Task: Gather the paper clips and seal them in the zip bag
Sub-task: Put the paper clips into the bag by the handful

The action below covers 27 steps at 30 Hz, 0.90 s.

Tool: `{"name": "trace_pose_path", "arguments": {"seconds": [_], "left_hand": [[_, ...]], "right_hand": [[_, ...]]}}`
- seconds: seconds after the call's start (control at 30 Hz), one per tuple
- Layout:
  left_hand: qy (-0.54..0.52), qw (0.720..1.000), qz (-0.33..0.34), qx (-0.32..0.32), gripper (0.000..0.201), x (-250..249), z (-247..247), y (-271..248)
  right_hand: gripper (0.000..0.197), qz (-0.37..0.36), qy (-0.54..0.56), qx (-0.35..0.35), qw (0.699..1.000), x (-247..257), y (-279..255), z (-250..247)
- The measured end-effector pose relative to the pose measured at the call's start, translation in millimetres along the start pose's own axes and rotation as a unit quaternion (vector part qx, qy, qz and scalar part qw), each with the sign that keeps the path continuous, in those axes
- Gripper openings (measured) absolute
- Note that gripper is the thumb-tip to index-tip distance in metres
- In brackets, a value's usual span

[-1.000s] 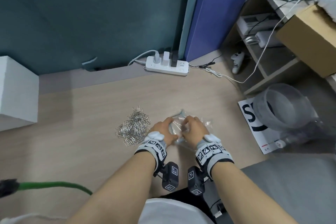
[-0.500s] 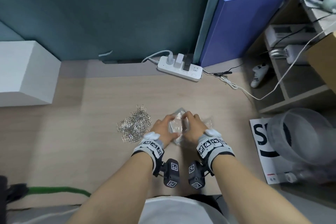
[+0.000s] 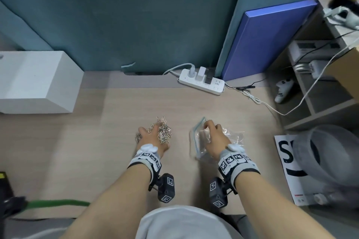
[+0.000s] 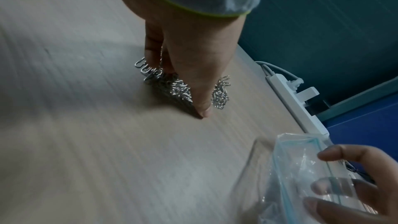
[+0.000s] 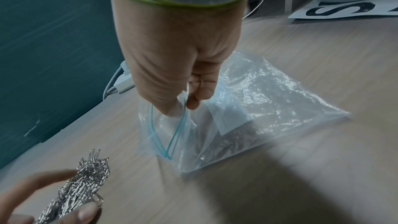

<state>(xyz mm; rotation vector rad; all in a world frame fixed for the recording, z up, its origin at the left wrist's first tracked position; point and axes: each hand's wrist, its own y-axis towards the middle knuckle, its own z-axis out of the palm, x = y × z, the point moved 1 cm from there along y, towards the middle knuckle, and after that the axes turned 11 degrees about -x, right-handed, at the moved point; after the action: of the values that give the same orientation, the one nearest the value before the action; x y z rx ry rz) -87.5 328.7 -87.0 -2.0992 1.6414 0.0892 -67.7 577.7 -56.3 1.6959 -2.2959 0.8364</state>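
A pile of silver paper clips (image 3: 164, 133) lies on the wooden table (image 3: 108, 163). My left hand (image 3: 150, 135) is down on it, thumb and fingers curled round a bunch of clips (image 5: 86, 185), thumb tip touching the table (image 4: 202, 111). To the right lies the clear zip bag (image 3: 234, 135) with a blue zip line (image 5: 174, 135). My right hand (image 3: 212, 136) pinches the upper lip of the bag's mouth (image 5: 183, 106) between thumb and fingers and lifts it, so the mouth gapes toward the clips. A dark mass shows inside the bag (image 5: 234, 140); I cannot tell what it is.
A white box (image 3: 35, 81) stands at the back left and a white power strip (image 3: 202, 81) with its cable at the back centre. A blue board (image 3: 268, 39) leans on the wall. At the right are a shelf, a clear round container (image 3: 330, 153) and a printed sheet (image 3: 287, 163).
My left hand has let go of the bag and moved left onto the clip pile. My right hand has stayed on the bag, whose mouth now stands open.
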Motion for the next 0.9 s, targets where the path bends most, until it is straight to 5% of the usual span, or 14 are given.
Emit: {"name": "trace_pose_path", "arguments": {"seconds": [0.1,0.23,0.57,0.73,0.9], "left_hand": [[-0.005,1.000,-0.002,0.006,0.070,6,9,3],[-0.010,0.999,0.038,0.006,0.031,5,15,6],[0.051,0.997,0.050,-0.007,0.027,14,8,18],[-0.036,0.999,0.034,-0.022,0.014,-2,-4,26],[-0.179,0.980,0.090,-0.002,0.004,-50,-4,16]], "right_hand": [[0.050,0.006,0.025,-0.024,0.999,2,-2,4],[0.065,0.014,0.074,-0.036,0.997,0,-4,8],[0.069,0.014,0.104,-0.035,0.994,6,-9,12],[0.071,0.023,0.112,-0.015,0.993,10,-12,11],[0.062,0.028,0.112,-0.032,0.993,8,-6,19]]}}
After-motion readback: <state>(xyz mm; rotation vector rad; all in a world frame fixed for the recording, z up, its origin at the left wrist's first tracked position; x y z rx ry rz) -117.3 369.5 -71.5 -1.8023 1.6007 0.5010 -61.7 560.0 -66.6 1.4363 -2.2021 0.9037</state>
